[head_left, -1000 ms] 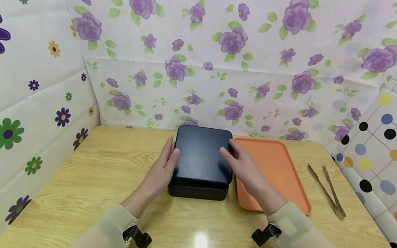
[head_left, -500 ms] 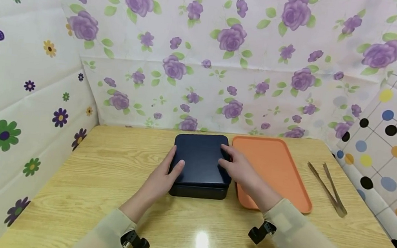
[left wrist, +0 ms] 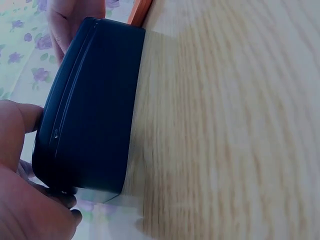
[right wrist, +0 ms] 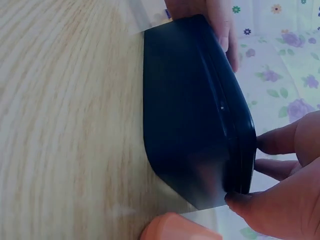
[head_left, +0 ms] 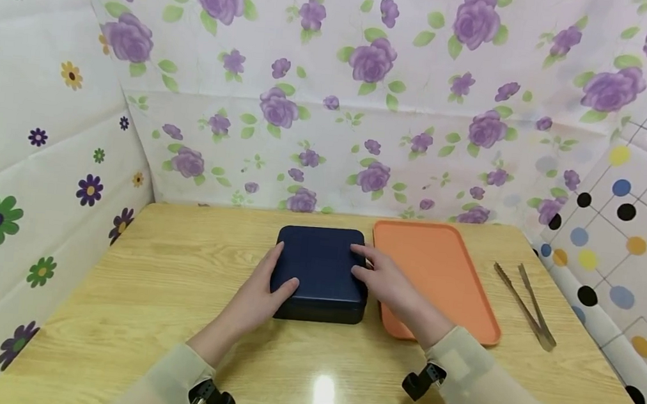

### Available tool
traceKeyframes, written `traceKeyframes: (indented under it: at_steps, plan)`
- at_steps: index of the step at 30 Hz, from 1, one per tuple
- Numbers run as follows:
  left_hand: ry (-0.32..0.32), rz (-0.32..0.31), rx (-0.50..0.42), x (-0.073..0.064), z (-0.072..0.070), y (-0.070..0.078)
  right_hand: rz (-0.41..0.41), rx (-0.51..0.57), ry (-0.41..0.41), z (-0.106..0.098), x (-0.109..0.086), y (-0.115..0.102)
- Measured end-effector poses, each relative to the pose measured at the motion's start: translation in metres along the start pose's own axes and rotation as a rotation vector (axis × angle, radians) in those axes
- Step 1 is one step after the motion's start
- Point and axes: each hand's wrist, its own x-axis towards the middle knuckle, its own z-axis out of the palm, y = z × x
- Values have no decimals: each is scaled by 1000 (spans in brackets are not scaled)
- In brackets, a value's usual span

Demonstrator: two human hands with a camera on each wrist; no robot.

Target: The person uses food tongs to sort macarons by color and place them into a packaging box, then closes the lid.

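A dark navy, square box with rounded corners stands on the wooden table. Its flat lid sits down on it, a thin seam showing along the side in both wrist views. My left hand holds the lid's left edge, thumb on top near the front corner and fingers along the side. Across from it, my right hand grips the right edge, with fingertips on the top and another finger against the side. What the box contains is hidden.
An orange tray lies close on the box's right. Farther right, metal tongs rest spread on the table. Flowered and dotted cloths hang around the back and sides.
The lid has come down and toward me; the dark gap at the front of the box is closed. Both hands moved down with it and remain at its sides.
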Motion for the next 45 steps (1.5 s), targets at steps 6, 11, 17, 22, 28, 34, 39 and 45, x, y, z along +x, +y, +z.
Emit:
traceKeyframes:
  at_steps: [6, 11, 17, 22, 28, 34, 39, 45]
  plan:
    - [-12, -13, 23, -8, -6, -1, 6, 41, 10, 8, 3, 8]
    - [-5, -2, 3, -9, -9, 2, -4, 36, 35, 9, 5, 8]
    - [-24, 14, -28, -1, -7, 5, 6, -38, 55, 3, 4, 2]
    - [-28, 30, -44, 3, -7, 4, -3, -34, 56, 0, 2, 2]
    - [-81, 27, -56, 1, -8, 1, -13, -33, 37, 1, 1, 5]
    - [-77, -4, -57, -1, -14, 1, -26, -26, 14, 6, 6, 4]
    - [5, -19, -48, 4, -15, 2, -45, -78, 27, 3, 2, 5]
    - [30, 55, 116, 10, -8, 4, -138, -414, 25, 7, -11, 12]
